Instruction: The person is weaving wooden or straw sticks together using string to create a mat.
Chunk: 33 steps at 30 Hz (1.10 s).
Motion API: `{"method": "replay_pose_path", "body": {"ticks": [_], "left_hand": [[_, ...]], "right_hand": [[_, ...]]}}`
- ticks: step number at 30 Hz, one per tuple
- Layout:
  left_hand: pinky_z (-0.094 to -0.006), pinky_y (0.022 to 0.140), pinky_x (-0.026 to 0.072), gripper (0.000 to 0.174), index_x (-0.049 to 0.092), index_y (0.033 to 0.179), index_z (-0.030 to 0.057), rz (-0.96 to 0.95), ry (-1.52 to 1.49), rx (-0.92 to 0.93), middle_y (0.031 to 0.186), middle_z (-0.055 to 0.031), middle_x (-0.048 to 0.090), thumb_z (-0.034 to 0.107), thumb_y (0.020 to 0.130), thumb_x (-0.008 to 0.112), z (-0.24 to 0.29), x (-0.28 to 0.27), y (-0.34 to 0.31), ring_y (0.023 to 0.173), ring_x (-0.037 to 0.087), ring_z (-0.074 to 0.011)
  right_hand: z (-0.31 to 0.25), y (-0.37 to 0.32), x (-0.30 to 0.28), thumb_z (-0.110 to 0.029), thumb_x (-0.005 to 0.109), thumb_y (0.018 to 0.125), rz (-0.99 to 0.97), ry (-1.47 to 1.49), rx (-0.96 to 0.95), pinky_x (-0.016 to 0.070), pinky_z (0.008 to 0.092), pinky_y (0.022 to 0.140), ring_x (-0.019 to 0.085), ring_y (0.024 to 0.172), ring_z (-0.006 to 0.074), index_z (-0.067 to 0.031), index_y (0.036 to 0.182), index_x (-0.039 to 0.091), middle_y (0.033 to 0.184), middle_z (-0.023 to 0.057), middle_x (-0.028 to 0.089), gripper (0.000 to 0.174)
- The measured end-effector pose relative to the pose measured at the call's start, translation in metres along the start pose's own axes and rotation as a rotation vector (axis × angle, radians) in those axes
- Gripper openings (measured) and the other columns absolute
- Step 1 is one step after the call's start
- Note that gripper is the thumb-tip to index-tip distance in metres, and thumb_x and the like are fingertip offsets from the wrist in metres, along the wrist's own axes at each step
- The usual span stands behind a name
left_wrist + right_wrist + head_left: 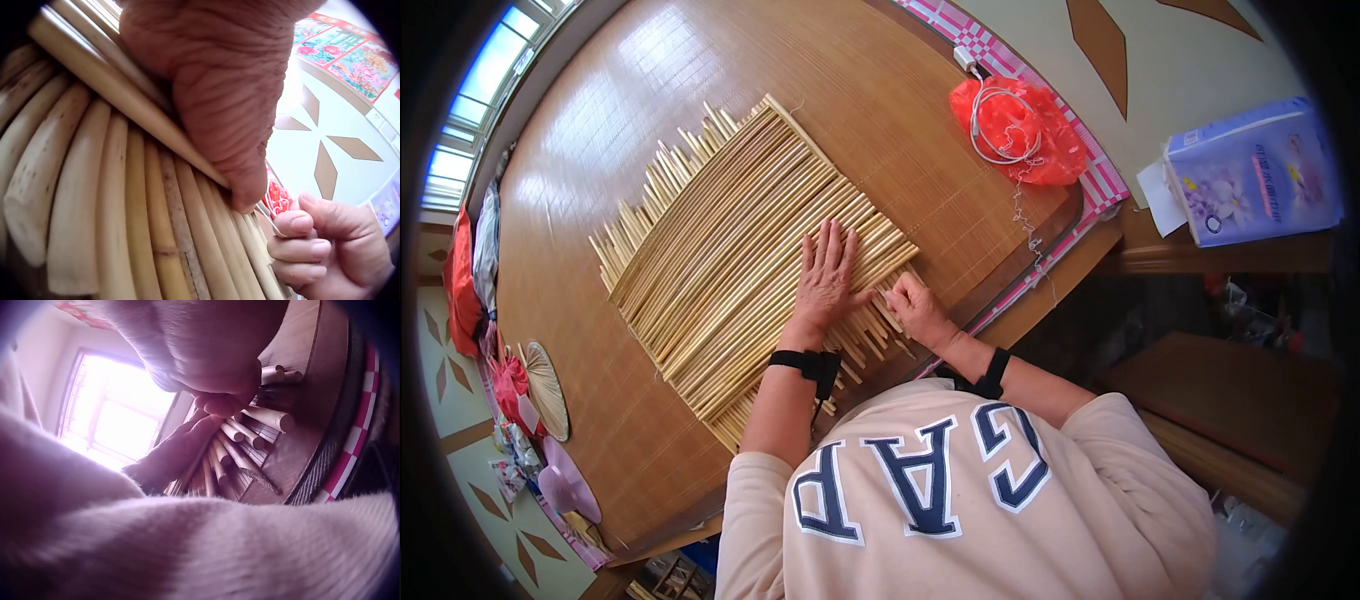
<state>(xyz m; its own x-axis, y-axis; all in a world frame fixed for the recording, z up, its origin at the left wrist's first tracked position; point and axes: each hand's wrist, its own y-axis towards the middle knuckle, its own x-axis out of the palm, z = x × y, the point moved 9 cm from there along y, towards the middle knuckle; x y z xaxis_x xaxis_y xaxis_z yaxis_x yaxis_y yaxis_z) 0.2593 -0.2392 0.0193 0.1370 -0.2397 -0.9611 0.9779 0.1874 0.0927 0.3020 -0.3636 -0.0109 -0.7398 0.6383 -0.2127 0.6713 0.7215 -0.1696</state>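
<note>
- Pressing flat on the reed panel (740, 250), your left hand (825, 280) lies with fingers straight and slightly spread, pointing toward 12 o'clock in the head view. It grips nothing.
- Your right hand (915, 308) sits just beside the left, at its 4 o'clock, over the panel's near right corner, with its fingers curled in.
- In the left wrist view, your right thumb and forefinger pinch a thin strand (275, 226). What the strand is made of cannot be told.
- Your left thumb reaches toward the right knuckles. Whether the two hands touch cannot be told.
- The reed panel is made of many pale stalks laid side by side, running from 8 o'clock to 2 o'clock across the brown woven mat (600, 150). Shorter stalk ends poke out along its 10 o'clock edge and beside your hands.
- In the right wrist view, cut stalk ends (275, 419) fan out under your right hand, near the pink checked cloth (356, 450) at the mat's edge.
- A red plastic bag (1050, 150) lies on the mat at 1 o'clock from the panel, with a white cable (977, 120) coiled on top.
- A purple tissue pack (1255, 170) stands at 2 o'clock, well apart from the reeds.
- A woven fan (548, 390) and a pink hat (565, 485) lie at 8 o'clock, off the mat.
</note>
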Motion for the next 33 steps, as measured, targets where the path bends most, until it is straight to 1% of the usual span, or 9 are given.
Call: {"method": "replay_pose_path", "body": {"ticks": [3, 5, 8, 14, 19, 28, 29, 31, 33], "left_hand": [[-0.0505, 0.111, 0.0058, 0.100, 0.026, 0.140, 0.0041, -0.051, 0.013, -0.018, 0.145, -0.0218, 0.020, 0.052, 0.063, 0.070, 0.002, -0.003, 0.002, 0.137, 0.013, -0.0345], [-0.0505, 0.111, 0.0062, 0.089, 0.027, 0.140, 0.0047, -0.067, 0.004, -0.055, 0.146, -0.0208, 0.020, 0.051, 0.073, 0.064, 0.007, -0.008, 0.002, 0.137, 0.012, -0.0350], [-0.0502, 0.110, 0.0078, 0.058, 0.030, 0.139, 0.0087, -0.004, 0.021, -0.010, 0.147, -0.0158, 0.022, 0.033, 0.089, 0.048, 0.020, -0.013, 0.002, 0.137, 0.014, -0.0325], [-0.0487, 0.110, 0.0103, 0.055, 0.034, 0.138, 0.0110, 0.011, 0.076, 0.017, 0.145, -0.0142, 0.026, 0.031, 0.089, 0.047, 0.025, -0.005, 0.000, 0.136, 0.021, -0.0288], [-0.0466, 0.111, 0.0085, 0.058, 0.033, 0.139, 0.0107, 0.000, 0.043, -0.007, 0.146, -0.0138, 0.026, 0.029, 0.086, 0.049, 0.025, -0.005, -0.001, 0.137, 0.019, -0.0289], [-0.0468, 0.111, 0.0106, 0.058, 0.034, 0.138, 0.0108, 0.002, 0.041, -0.013, 0.145, -0.0132, 0.027, 0.028, 0.085, 0.050, 0.026, -0.008, 0.000, 0.136, 0.022, -0.0285], [-0.0468, 0.111, 0.0106, 0.058, 0.034, 0.138, 0.0108, 0.000, 0.041, -0.014, 0.145, -0.0132, 0.027, 0.028, 0.085, 0.050, 0.025, -0.007, 0.000, 0.136, 0.022, -0.0285], [-0.0468, 0.111, 0.0107, 0.059, 0.033, 0.138, 0.0108, 0.007, 0.047, -0.010, 0.145, -0.0131, 0.027, 0.028, 0.085, 0.050, 0.024, -0.005, -0.001, 0.136, 0.022, -0.0283], [-0.0478, 0.111, 0.0121, 0.057, 0.036, 0.137, 0.0117, 0.022, 0.089, -0.007, 0.145, -0.0122, 0.028, 0.032, 0.086, 0.051, 0.022, -0.003, -0.001, 0.135, 0.024, -0.0272]], "right_hand": [[-0.002, -0.001, 0.001, -0.014, 0.052, 0.090, -0.023, 0.050, 0.067, 0.0430, 0.0217, 0.047, 0.051, 0.053, 0.0059, -0.0056, 0.078, 0.045, 0.066, 0.0015, 0.055, 0.016], [0.000, -0.002, 0.003, -0.014, 0.052, 0.091, -0.043, 0.110, 0.110, 0.0443, 0.0221, 0.047, 0.052, 0.054, 0.0063, -0.0055, 0.078, 0.046, 0.066, 0.0018, 0.056, 0.016], [0.002, -0.002, 0.004, -0.015, 0.051, 0.091, -0.056, 0.130, 0.118, 0.0452, 0.0224, 0.047, 0.054, 0.054, 0.0069, -0.0053, 0.079, 0.045, 0.068, 0.0020, 0.057, 0.017], [-0.009, -0.006, 0.002, -0.016, 0.053, 0.090, -0.041, 0.061, 0.107, 0.0455, 0.0241, 0.047, 0.055, 0.053, 0.0083, -0.0052, 0.076, 0.047, 0.063, 0.0028, 0.057, 0.018], [-0.016, -0.005, 0.000, -0.013, 0.055, 0.087, 0.018, 0.012, 0.013, 0.0425, 0.0363, 0.052, 0.054, 0.054, 0.0251, -0.0026, 0.076, 0.045, 0.060, 0.0126, 0.054, 0.018], [-0.018, -0.005, -0.001, -0.012, 0.057, 0.085, 0.045, -0.032, -0.041, 0.0418, 0.0400, 0.055, 0.053, 0.059, 0.0341, -0.0010, 0.076, 0.044, 0.062, 0.0174, 0.053, 0.019], [-0.015, -0.005, -0.001, -0.012, 0.057, 0.085, 0.045, -0.032, -0.039, 0.0418, 0.0400, 0.055, 0.053, 0.059, 0.0341, -0.0010, 0.076, 0.044, 0.062, 0.0174, 0.053, 0.019], [-0.020, -0.005, -0.002, -0.013, 0.053, 0.088, 0.069, -0.109, -0.125, 0.0436, 0.0255, 0.047, 0.053, 0.050, 0.0102, -0.0041, 0.075, 0.047, 0.061, 0.0043, 0.057, 0.017], [-0.010, -0.005, 0.001, -0.013, 0.053, 0.089, 0.014, 0.051, 0.014, 0.0439, 0.0240, 0.048, 0.053, 0.051, 0.0093, -0.0046, 0.076, 0.048, 0.063, 0.0038, 0.058, 0.016]]}}
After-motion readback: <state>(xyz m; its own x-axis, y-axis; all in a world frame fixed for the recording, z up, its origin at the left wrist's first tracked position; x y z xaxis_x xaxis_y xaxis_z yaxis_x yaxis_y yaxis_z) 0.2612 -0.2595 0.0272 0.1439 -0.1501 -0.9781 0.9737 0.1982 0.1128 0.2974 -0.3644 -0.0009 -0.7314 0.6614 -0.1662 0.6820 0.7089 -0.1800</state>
